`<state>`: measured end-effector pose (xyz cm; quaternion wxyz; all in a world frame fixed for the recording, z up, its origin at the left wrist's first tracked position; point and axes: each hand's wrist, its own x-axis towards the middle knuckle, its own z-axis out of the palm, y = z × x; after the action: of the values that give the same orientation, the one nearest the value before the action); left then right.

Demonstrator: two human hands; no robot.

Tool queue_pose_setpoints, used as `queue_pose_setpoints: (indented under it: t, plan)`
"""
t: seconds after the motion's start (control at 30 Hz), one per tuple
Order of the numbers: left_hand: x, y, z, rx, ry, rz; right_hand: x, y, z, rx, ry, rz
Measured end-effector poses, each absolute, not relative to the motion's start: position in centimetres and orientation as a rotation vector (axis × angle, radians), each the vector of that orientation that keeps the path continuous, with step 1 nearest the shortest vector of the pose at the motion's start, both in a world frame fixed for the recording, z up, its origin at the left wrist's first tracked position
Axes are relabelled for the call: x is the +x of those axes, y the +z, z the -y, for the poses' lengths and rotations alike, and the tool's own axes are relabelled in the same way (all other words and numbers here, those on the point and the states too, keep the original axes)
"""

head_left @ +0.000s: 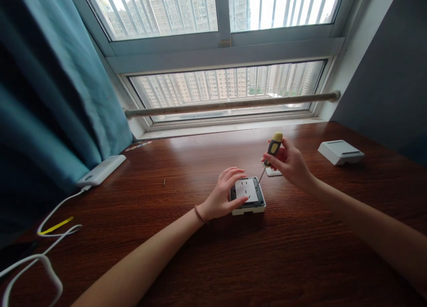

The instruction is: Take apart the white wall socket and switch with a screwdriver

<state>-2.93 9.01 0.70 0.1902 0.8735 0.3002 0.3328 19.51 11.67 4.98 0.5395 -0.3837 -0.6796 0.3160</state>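
A white wall socket (246, 190) in a dark inner frame lies on a white box base on the brown table. My left hand (227, 193) grips it from the left side, thumb across the near part of its face and fingers along the far edge. In my right hand (288, 161) is a screwdriver (275, 145) with a yellow and grey handle. Its shaft slants down to the left, and the tip meets the right side of the socket frame. Behind the shaft, a small white plate (274, 171) lies partly hidden by my right hand.
A white box (340, 152) stands on the table (187, 253) at the right. One small screw (164, 182) lies left of my left hand. At the far left are a white power strip (102, 170), its looping cable and a yellow strip (57, 225), beside a blue curtain.
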Motion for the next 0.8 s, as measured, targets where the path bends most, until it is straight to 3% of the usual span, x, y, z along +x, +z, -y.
queue_pose_setpoints:
  t: [0.8]
  plan:
    - [-2.7,-0.3,-9.1,2.296,0.897,-0.904,19.4,5.0,-10.8,-0.918,0.614,1.730]
